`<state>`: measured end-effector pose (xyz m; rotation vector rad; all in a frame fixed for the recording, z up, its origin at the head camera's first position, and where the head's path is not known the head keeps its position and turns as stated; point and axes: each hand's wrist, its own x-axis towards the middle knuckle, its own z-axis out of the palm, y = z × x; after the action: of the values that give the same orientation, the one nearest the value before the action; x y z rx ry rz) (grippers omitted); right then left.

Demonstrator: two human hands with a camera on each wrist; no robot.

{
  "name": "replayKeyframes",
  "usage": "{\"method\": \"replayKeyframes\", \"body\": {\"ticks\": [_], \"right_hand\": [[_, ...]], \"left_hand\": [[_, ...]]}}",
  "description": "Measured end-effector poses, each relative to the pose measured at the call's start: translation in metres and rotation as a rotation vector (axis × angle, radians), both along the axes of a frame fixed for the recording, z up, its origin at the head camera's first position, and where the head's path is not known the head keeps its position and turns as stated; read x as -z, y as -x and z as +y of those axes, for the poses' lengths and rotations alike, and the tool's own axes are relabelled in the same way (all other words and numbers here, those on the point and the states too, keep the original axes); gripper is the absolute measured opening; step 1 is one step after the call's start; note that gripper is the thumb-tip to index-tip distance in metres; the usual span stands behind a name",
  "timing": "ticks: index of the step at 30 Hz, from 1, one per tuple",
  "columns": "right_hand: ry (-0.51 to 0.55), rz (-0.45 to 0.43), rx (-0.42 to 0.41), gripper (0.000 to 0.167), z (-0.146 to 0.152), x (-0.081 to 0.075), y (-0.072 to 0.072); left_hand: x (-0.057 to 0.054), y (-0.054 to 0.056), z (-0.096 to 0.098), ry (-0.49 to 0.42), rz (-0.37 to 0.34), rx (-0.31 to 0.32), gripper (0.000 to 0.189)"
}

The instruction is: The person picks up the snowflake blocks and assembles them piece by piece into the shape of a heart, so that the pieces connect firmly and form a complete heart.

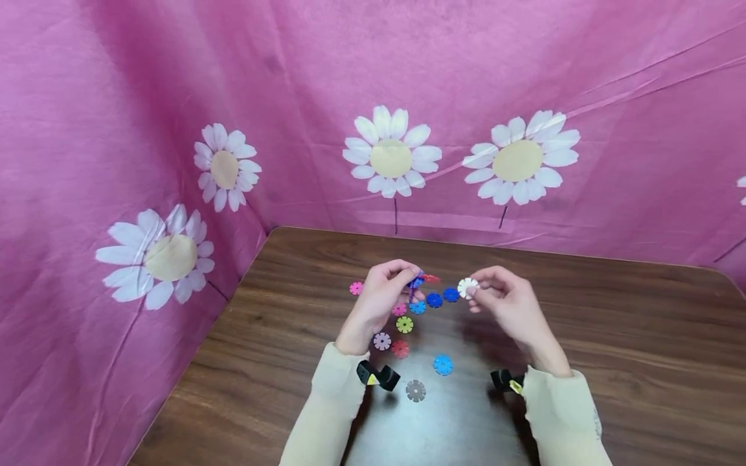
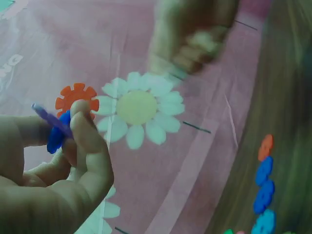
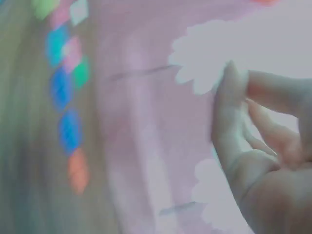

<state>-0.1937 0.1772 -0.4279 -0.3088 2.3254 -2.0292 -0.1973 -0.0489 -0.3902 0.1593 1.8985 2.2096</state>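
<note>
My left hand (image 1: 381, 294) pinches a small cluster of joined notched plastic discs above the table. In the left wrist view the cluster shows a red-orange disc (image 2: 66, 101), a blue disc (image 2: 54, 139) and a purple disc (image 2: 46, 117) seen edge-on; fingers cover part of them. To the right and at a similar height, my right hand (image 1: 513, 304) holds a white notched disc (image 1: 466, 288) between thumb and fingers. The white disc and the cluster are apart. In the right wrist view the right hand (image 3: 268, 146) is seen against the pale cloth.
Several loose discs lie on the wooden table (image 1: 641, 349): blue (image 1: 434, 300), yellow-green (image 1: 405, 324), lilac (image 1: 382, 341), red (image 1: 400, 349), light blue (image 1: 443, 364) and grey (image 1: 416, 390). A pink disc (image 1: 356, 288) lies left of the left hand. Pink flowered cloth (image 1: 454, 77) hangs behind the table.
</note>
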Motion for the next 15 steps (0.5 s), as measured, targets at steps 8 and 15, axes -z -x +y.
{"method": "replayKeyframes", "body": {"ticks": [8, 15], "right_hand": [[0.284, 0.064, 0.078, 0.021, -0.006, -0.032, -0.02], [0.288, 0.082, 0.078, 0.022, -0.007, -0.039, -0.023]], "left_hand": [[-0.005, -0.003, 0.016, -0.089, 0.067, -0.041, 0.028], [-0.004, -0.003, 0.022, -0.121, 0.065, -0.013, 0.027]]}}
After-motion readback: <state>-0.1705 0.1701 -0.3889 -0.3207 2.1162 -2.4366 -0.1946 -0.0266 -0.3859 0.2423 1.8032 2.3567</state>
